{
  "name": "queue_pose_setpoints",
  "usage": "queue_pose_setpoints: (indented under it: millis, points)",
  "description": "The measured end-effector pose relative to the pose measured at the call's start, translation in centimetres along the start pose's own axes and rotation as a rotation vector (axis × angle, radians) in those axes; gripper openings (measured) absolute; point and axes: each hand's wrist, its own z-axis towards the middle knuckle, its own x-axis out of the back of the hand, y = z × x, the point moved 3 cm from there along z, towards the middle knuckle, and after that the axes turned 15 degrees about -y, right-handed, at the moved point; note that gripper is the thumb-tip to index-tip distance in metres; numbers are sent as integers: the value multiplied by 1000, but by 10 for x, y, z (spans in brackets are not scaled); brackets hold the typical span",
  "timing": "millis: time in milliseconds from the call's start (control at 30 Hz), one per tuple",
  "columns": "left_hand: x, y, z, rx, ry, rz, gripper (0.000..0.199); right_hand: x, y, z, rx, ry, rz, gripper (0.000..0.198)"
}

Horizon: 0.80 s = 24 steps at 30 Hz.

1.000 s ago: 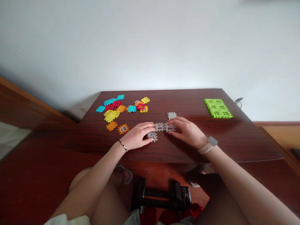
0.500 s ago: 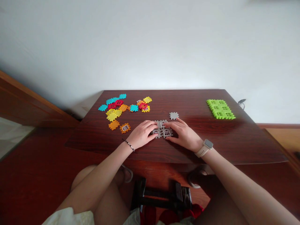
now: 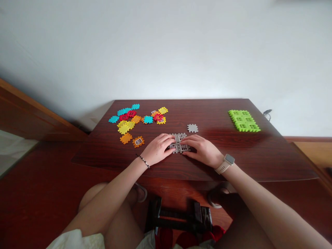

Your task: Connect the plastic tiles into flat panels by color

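Observation:
Several grey interlocking tiles with white window inserts form a small panel (image 3: 178,147) lying flat on the dark wooden table. My left hand (image 3: 157,148) grips the panel's left side, thumb at the near part and fingers over the far part. On the opposite side my right hand (image 3: 203,148) closes on it, with its fingers partly covering the upper right tile. A single plain grey tile (image 3: 192,128) lies just beyond, touched by neither hand. The outer edges of the panel are hidden under my fingers.
Loose tiles are scattered at the left: blue (image 3: 113,119), red (image 3: 131,114), yellow (image 3: 123,129) and orange (image 3: 126,138). A joined green panel (image 3: 244,121) lies at the right. Behind the table (image 3: 220,162) stands a white wall (image 3: 181,52).
My right hand's fingers have drawn in slightly, and its index finger has moved away from the plain grey tile. Both hands stay on the panel, which looks nearly unmoved.

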Motion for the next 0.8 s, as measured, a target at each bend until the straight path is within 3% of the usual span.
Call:
queue_pose_setpoints:
  millis: [800]
  points:
    - [0,2,0,3,-7,10,23,1,-4,-1,-6,-3,-91,21]
